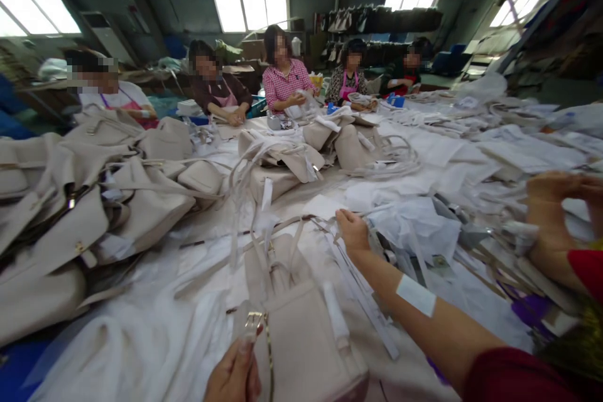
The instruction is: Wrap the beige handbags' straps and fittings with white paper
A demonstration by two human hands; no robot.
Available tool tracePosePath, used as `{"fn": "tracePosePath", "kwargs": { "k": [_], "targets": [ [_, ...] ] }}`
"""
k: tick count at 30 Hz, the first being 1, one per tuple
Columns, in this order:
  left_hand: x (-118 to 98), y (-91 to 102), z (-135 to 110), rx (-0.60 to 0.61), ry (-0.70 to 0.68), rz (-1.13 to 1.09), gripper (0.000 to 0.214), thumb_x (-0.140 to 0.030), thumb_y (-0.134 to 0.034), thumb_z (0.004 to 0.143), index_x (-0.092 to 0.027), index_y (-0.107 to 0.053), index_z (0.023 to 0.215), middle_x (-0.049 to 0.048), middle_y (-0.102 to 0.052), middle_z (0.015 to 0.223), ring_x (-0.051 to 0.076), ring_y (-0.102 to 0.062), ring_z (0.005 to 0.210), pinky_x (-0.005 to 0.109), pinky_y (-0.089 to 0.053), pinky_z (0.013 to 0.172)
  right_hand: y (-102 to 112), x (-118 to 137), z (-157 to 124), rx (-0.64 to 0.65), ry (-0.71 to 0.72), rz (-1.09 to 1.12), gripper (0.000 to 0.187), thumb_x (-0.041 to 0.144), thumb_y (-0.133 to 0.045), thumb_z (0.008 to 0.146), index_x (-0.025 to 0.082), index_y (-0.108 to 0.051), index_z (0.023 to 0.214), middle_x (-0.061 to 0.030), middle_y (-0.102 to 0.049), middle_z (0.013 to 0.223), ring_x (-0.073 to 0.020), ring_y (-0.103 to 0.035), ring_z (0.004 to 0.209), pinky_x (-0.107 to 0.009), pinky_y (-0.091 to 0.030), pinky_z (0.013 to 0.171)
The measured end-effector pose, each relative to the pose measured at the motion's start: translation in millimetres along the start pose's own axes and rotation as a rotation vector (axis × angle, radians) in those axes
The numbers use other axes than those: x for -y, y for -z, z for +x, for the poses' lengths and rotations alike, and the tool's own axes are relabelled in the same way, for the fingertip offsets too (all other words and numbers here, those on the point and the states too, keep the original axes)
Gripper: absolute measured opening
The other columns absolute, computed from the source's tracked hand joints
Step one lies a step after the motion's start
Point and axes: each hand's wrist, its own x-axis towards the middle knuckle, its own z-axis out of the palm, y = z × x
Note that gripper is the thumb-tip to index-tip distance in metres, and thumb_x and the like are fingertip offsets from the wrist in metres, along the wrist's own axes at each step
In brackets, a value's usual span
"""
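Observation:
In my left hand [236,369], at the bottom, thumb and fingers pinch a gold-coloured buckle [254,320]. Beneath and beside it lies a beige handbag [301,333] with a gold zip edge and a white wrapped strip on its side. My right hand [353,229] reaches forward over the table, its fingers closed together. A thin beige strap [294,221] runs close to those fingertips, but what they pinch is too small to make out. White paper strips [362,292] lie just under my right forearm, which carries a pale patch.
Beige bags pile up at left [155,201] and centre [292,154]. Clear plastic wrapping [414,226] lies right of my hand. A neighbour's hands [556,201], with a red sleeve, work at the right edge. Several people sit across the table.

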Motion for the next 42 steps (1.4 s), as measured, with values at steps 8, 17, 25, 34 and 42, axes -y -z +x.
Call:
{"fn": "tracePosePath", "kwargs": {
  "k": [8, 17, 25, 34, 42],
  "targets": [
    [-9.7, 14.9, -38.3, 0.061, -0.288, -0.086, 0.036, -0.044, -0.054, 0.088, -0.017, -0.062, 0.109, 0.0049, -0.065, 0.083, 0.017, -0.062, 0.078, 0.032, -0.052, 0.076, -17.0, 29.4, -142.5, 0.882, 0.043, 0.005, 0.037, 0.022, -0.058, 0.072, 0.018, -0.057, 0.109, 0.0015, -0.064, 0.080, -0.0094, -0.052, 0.052, -0.020, -0.040, 0.044],
    [4.7, 40.2, -55.3, -0.305, -0.623, 0.380, 0.022, -0.031, -0.055, 0.089, -0.024, -0.073, 0.100, 0.0088, -0.032, 0.149, 0.027, -0.033, 0.138, 0.046, -0.029, 0.112, -29.1, 59.8, -171.4, 0.907, 0.835, -0.370, 0.033, 0.010, -0.046, 0.083, 0.019, -0.072, 0.102, -0.0091, -0.068, 0.099, -0.0195, -0.062, 0.090, -0.031, -0.047, 0.082],
    [-10.0, 39.1, -47.3, -0.089, -0.589, 0.296, 0.023, -0.026, -0.055, 0.090, -0.024, -0.073, 0.102, 0.0050, -0.071, 0.101, 0.019, -0.064, 0.095, 0.035, -0.049, 0.092, -46.1, 59.8, -205.8, 1.361, 0.247, 0.070, 0.044, 0.038, -0.060, 0.086, 0.022, -0.059, 0.128, -0.0088, -0.069, 0.108, -0.0197, -0.064, 0.094, -0.035, -0.049, 0.084],
    [2.0, 39.0, -23.3, -0.205, -0.518, 0.179, 0.023, -0.032, -0.062, 0.084, -0.022, -0.074, 0.101, 0.0055, -0.072, 0.098, 0.020, -0.063, 0.098, 0.036, -0.045, 0.096, -47.7, 13.4, -222.6, 1.360, -0.056, 0.075, 0.037, 0.048, -0.064, 0.081, 0.015, -0.073, 0.095, -0.0006, -0.067, 0.078, -0.0148, -0.056, 0.070, -0.027, -0.044, 0.067],
    [-8.2, 32.0, -11.6, -0.368, -0.363, 0.071, 0.083, -0.033, -0.077, 0.069, -0.015, -0.043, 0.142, -0.0079, -0.050, 0.061, 0.009, -0.049, 0.058, 0.021, -0.041, 0.058, -54.0, 22.6, -211.0, 1.257, -0.165, -0.021, 0.032, 0.045, -0.074, 0.069, 0.014, -0.069, 0.072, 0.0030, -0.055, 0.056, -0.0084, -0.041, 0.050, -0.021, -0.031, 0.048]
  ]
}}
